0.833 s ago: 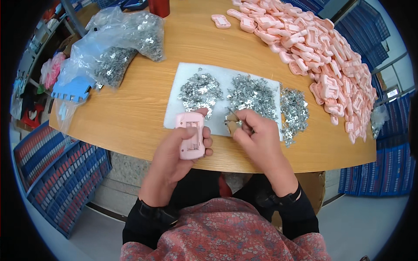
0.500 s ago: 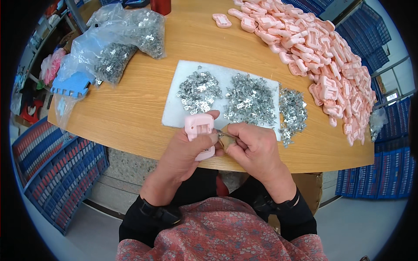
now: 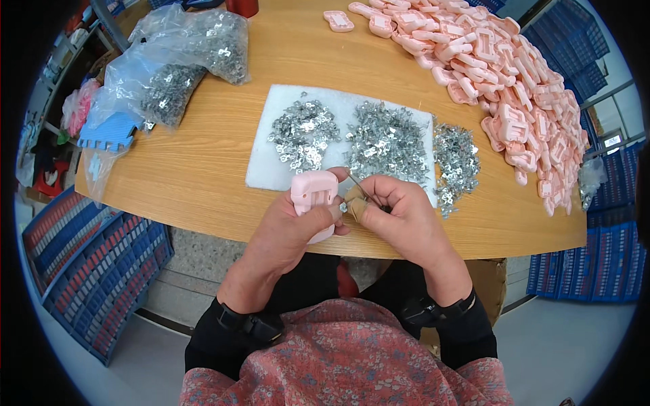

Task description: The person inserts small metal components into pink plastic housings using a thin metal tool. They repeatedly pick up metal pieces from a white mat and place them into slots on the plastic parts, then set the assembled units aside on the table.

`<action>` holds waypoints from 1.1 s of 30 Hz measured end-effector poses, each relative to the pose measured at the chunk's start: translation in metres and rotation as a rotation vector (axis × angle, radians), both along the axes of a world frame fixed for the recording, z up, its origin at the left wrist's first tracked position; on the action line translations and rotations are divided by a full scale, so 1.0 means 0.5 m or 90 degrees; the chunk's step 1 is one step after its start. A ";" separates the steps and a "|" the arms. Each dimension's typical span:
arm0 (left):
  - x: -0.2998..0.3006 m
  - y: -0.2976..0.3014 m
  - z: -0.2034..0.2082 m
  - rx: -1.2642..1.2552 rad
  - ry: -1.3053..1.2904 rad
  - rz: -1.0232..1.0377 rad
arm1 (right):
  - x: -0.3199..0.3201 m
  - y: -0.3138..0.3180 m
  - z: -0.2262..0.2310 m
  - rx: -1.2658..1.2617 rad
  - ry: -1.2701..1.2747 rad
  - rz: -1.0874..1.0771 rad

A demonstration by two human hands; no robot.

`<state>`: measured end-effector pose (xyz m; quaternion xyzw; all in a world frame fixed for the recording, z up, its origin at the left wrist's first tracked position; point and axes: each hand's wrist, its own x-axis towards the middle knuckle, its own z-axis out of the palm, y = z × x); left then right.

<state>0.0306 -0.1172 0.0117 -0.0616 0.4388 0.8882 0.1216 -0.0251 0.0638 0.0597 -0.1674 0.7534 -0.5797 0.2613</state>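
Observation:
My left hand [image 3: 288, 227] grips a pale pink plastic casing [image 3: 313, 184] with rectangular openings, standing upright over the table's near edge. My right hand [image 3: 406, 215] is closed around thin metal tweezers [image 3: 365, 190], whose tip angles up and left. Its thumb and forefinger carry tan finger coverings [image 3: 355, 207]. A small shiny metal clip [image 3: 344, 207] shows between the two hands, by my left thumb; which fingers hold it is hard to tell. Beyond my hands, a white foam sheet [image 3: 261, 166] bears two heaps of metal clips [image 3: 386, 142].
Another clip heap [image 3: 455, 166] lies right of the foam. A large mound of pink casings [image 3: 487, 74] covers the table's right side, with one loose casing [image 3: 338, 21]. At left are plastic bags of clips [image 3: 172, 91] and a blue foam piece [image 3: 108, 132]. Blue racks [image 3: 101, 271] flank the table.
The tweezers' tip has swung away from the casing, now pointing up and left. A small metal clip has come into sight between the hands. The view has shifted slightly.

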 end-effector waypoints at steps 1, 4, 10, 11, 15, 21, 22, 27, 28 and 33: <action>0.001 -0.001 -0.002 -0.007 -0.001 -0.001 | 0.000 -0.001 0.001 -0.011 -0.028 0.001; 0.000 -0.001 -0.008 -0.020 -0.005 0.003 | -0.001 -0.001 -0.005 -0.020 -0.072 0.009; -0.003 0.001 0.004 0.066 -0.039 -0.027 | 0.001 0.009 -0.047 -0.091 -0.010 -0.076; -0.007 -0.006 -0.001 0.159 -0.049 -0.043 | 0.002 0.008 -0.043 -0.067 0.043 -0.079; -0.007 -0.005 -0.014 0.230 -0.100 -0.073 | 0.011 -0.005 -0.019 0.014 0.250 -0.065; 0.003 0.008 -0.029 0.272 -0.091 -0.109 | 0.006 -0.021 -0.021 0.124 0.435 -0.009; 0.004 0.009 -0.026 0.259 -0.103 -0.106 | 0.006 -0.022 -0.023 0.136 0.455 -0.003; 0.001 0.018 -0.014 0.241 -0.132 -0.086 | 0.000 -0.021 -0.027 0.171 0.486 0.025; 0.001 0.017 -0.016 0.237 -0.133 -0.091 | 0.000 -0.022 -0.027 0.170 0.478 0.031; 0.002 0.017 -0.010 0.225 -0.135 -0.098 | 0.003 -0.027 -0.034 0.216 0.554 0.030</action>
